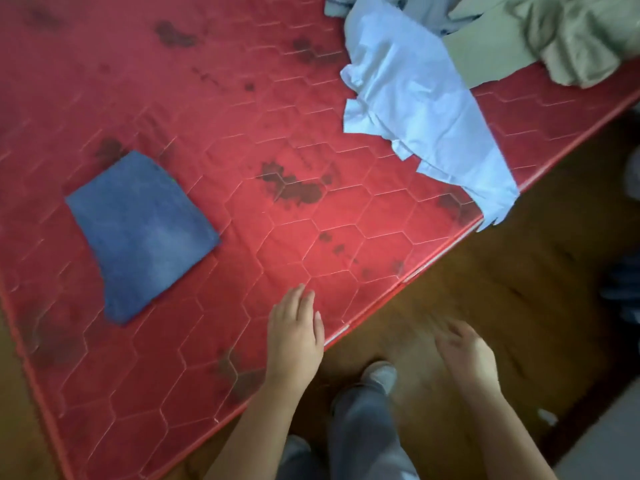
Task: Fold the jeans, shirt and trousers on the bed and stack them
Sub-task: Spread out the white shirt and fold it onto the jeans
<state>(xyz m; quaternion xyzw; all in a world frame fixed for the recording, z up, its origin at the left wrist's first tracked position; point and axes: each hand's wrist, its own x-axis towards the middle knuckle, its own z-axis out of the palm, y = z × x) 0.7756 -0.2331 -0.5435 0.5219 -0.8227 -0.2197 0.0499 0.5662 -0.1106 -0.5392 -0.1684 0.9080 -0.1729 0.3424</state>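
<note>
On the bed point(242, 116), I take the shirt point(415, 109) as next. It lies up-right of both hands, its long axis running to the near edge and its end overhanging. The folded jeans point(142, 233) sit well left. The right hand point(467, 355) is nearer; it and the left hand point(294, 337) are empty, fingers loose.

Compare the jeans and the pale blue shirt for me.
The jeans are folded flat and compact; the shirt lies loose and crumpled. The jeans are mid denim blue; the shirt is pale blue. The jeans sit fully on the mattress; the shirt overhangs its edge. Both rest on the red mattress.
</note>
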